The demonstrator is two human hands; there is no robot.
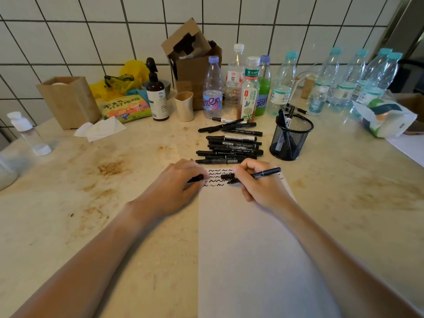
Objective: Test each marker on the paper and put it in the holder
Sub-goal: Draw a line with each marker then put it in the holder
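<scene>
White tiled wall behind, a stained pale bench [114,226] crowded with bottles [229,88], and here on the paper [247,249] the right hand [259,187] pinches a black marker [263,173] near its tip over the rows of squiggles [215,179], while the left hand [176,180] curls round what looks like its cap [196,179]. More markers [229,145] lie piled just beyond the sheet, beside the mesh holder [291,138], which already has a few inside. Light, stiff and smooth, I'd say, so a mid-barrel pinch should carry it over.
</scene>
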